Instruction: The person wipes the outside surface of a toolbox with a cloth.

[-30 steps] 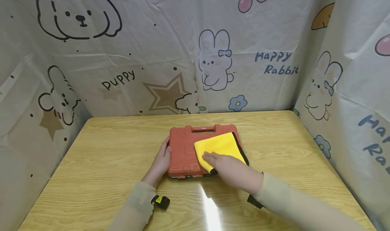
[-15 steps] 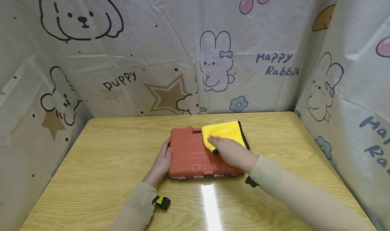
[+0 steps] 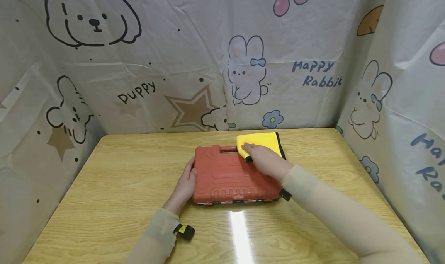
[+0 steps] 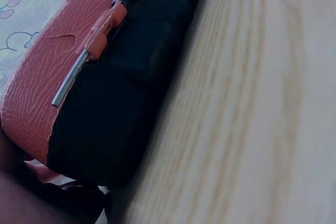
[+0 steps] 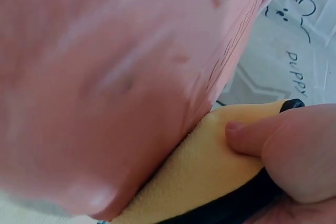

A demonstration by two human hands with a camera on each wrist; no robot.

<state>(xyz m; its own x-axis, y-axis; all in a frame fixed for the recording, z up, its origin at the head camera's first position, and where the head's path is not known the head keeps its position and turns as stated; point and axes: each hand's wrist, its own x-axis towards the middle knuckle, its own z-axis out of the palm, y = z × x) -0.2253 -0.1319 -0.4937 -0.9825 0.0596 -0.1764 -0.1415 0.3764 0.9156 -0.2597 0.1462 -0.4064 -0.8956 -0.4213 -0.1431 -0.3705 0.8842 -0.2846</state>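
Note:
A red plastic tool case lies flat in the middle of the wooden table, its handle facing away from me. My left hand rests with straight fingers against the case's left side. My right hand presses a yellow cloth with a black edge onto the case's far right corner, beside the handle. In the right wrist view my thumb lies on the cloth next to the case. The left wrist view shows the case's near edge, black underneath, on the wood.
Cartoon-printed plastic sheeting walls in the table at the back and on both sides. A small black device with a yellow mark is strapped at my left wrist. Bare wood surrounds the case.
My right hand has slid the yellow cloth from the case's near right part away from me to its far right corner. The left hand and the case have stayed put.

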